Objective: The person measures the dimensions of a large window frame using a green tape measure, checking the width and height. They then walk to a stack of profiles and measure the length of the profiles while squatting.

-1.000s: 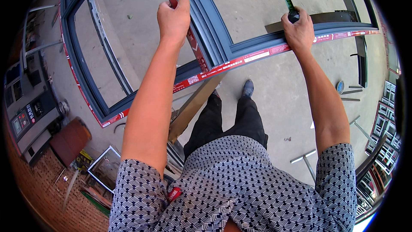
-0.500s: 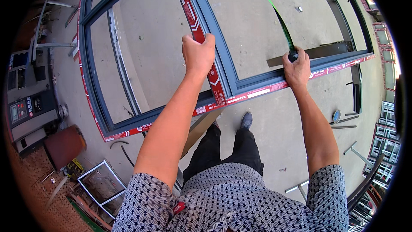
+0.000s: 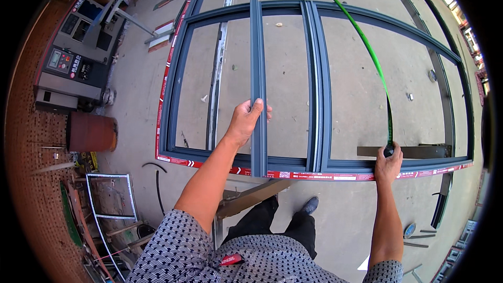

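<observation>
My left hand [image 3: 245, 120] is closed round a loose grey metal profile bar [image 3: 258, 63], thumb on top. The bar lies lengthwise across a large grey window frame [image 3: 348, 166], over its near and far rails. To the right of the bar runs the frame's own upright divider [image 3: 316, 84]. My right hand [image 3: 387, 165] is closed on a dark tape measure [image 3: 388, 151] at the near rail, its fingers largely hiding the case. From it a green tape blade [image 3: 368, 47] arcs out, away from me, past the frame's middle rail.
A brown metal beam [image 3: 251, 199] props the frame near my legs. To the left stand a grey machine with a control panel [image 3: 65, 62] and a rust-red drum [image 3: 91, 132]. A small white-edged frame [image 3: 111, 215] leans at lower left. Metal offcuts [image 3: 416, 245] lie at right.
My left hand has turned the bar from its red-filmed side to grey and shifted it left, apart from the divider. My right hand still holds the extended tape measure. The view has swung.
</observation>
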{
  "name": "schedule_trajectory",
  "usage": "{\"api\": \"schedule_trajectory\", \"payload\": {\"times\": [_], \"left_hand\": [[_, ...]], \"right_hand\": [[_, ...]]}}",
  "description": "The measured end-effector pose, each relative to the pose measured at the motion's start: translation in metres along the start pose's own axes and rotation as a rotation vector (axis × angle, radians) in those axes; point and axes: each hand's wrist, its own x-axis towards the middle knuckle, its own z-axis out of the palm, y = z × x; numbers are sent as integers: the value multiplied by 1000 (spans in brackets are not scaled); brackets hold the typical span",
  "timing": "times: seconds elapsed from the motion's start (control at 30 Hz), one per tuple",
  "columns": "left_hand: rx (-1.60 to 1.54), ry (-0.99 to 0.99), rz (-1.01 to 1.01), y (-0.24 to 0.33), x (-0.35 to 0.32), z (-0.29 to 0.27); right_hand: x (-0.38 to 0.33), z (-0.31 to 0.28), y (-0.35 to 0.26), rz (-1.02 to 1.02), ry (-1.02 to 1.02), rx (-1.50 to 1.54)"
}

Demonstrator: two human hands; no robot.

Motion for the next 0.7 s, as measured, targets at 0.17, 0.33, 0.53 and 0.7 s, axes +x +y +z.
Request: {"api": "schedule_trajectory", "payload": {"times": [0.17,0.33,0.53,0.7], "left_hand": [[41,117,32,-9,-14,-91],[150,217,-27,-4,-21,-151],[176,333,-20,-7,-12,-193],[99,369,-50,-2,-2,-217]], "right_hand": [[-2,-2,-6,23,-17,-8],[2,-2,-1,17,-37,-39],[1,-1,-3,-13,-29,-28],[2,2,0,-19,-11,-34]]}}
